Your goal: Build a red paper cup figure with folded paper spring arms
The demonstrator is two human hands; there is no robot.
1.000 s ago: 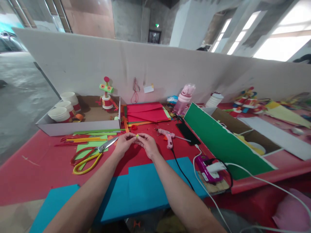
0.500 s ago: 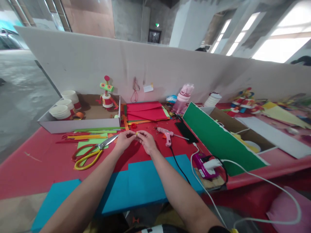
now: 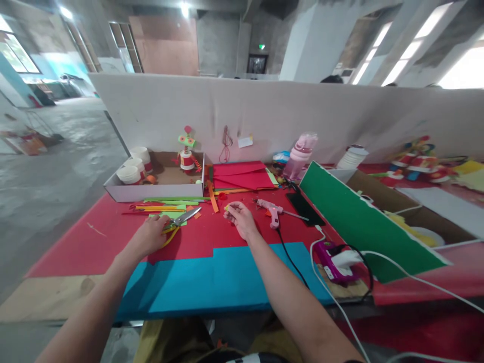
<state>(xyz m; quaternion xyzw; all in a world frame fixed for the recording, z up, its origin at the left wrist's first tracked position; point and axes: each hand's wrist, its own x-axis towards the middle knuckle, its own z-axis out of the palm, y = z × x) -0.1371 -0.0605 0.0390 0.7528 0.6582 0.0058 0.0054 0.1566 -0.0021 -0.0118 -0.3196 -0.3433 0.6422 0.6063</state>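
Observation:
My left hand point(image 3: 151, 234) lies over the handles of the scissors point(image 3: 186, 217), its fingers curled onto them. One yellow handle loop shows below the hand, and the metal blades point right, towards the middle of the table. In front of me, my right hand point(image 3: 242, 221) pinches a small yellow piece point(image 3: 227, 207) between thumb and fingertips; its exact shape is too small to make out. Beneath and beside the scissors are green paper point(image 3: 181, 207) and thin red, yellow and green paper strips point(image 3: 161, 208).
A pink glue gun point(image 3: 273, 209) with its cord lies right of my right hand. Behind are a box point(image 3: 151, 192) with paper cups, a paper figure point(image 3: 186, 159) and red paper point(image 3: 242, 176). A green panel point(image 3: 359, 222) and a purple power strip point(image 3: 336, 267) stand right. Blue sheets point(image 3: 234, 277) line the front edge.
My hands were together at the small yellow piece. The left one has moved away leftward onto the scissors' handles, while the right keeps the piece. The view has shifted left.

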